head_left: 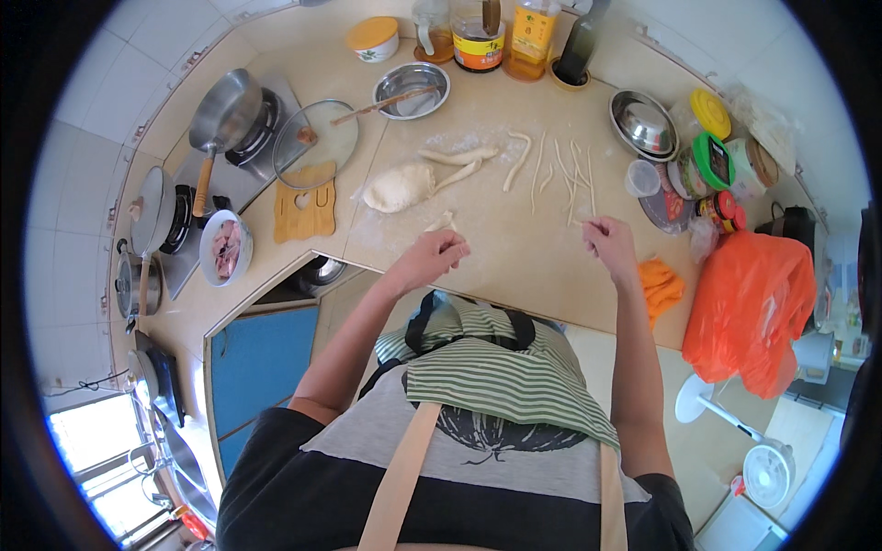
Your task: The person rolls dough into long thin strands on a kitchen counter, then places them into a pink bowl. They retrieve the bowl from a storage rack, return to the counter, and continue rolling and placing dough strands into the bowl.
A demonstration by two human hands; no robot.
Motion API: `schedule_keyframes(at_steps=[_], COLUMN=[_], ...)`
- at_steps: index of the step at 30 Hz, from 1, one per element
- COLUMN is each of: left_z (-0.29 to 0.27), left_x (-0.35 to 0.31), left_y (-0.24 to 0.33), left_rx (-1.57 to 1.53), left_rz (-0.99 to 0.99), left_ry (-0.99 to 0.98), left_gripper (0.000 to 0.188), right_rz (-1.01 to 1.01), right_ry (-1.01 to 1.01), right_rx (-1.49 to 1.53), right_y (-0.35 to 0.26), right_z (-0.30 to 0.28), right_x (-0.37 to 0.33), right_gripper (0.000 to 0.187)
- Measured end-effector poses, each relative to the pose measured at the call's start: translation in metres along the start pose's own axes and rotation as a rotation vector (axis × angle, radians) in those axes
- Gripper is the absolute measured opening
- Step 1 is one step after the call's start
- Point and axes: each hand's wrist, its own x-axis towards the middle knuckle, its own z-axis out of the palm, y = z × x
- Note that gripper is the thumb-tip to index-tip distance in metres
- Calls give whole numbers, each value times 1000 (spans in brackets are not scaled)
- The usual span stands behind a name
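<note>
Several thin dough strands (571,179) lie on the floured counter, and a thicker bent dough strip (517,163) is left of them. Farther left rests a large lump of dough (399,188) with rolled dough pieces (459,158) beside it. My left hand (430,261) hovers near the counter's front edge, fingers curled together, just in front of a small dough scrap (442,221). At the near ends of the strands is my right hand (610,244), its fingertips pinched; a tiny pale bit shows by them. Whatever either hand's fingers hold is too small to make out.
A steel bowl (412,92) with chopsticks across it, a glass lid (317,138) and a wooden board (305,207) stand left. Bottles (531,41) line the back. Steel bowls (643,124), jars (712,161), an orange cloth (660,289) and a red plastic bag (749,308) fill the right.
</note>
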Motion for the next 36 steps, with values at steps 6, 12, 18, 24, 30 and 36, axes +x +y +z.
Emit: schedule_keyframes(at_steps=[6, 12, 18, 24, 30, 36], left_z=[17, 29, 41, 48, 27, 10], left_x=[-7, -14, -21, -14, 7, 17], left_y=[15, 16, 4, 12, 17, 24], left_rx=[146, 148, 224, -80, -128, 370], left_rz=[62, 83, 118, 110, 133, 122], left_ry=[26, 20, 40, -59, 62, 56], left_gripper=[27, 25, 25, 24, 22, 22], right_rz=[-283, -288, -300, -18, 152, 202], right_ry=[164, 252, 169, -492, -568, -217], right_rx=[-207, -310, -513, 319, 658, 432], right_y=[-43, -60, -6, -13, -11, -14], right_z=[7, 11, 34, 86, 82, 45], right_x=[88, 119, 87, -12, -64, -71], right_gripper=[14, 15, 17, 32, 25, 14])
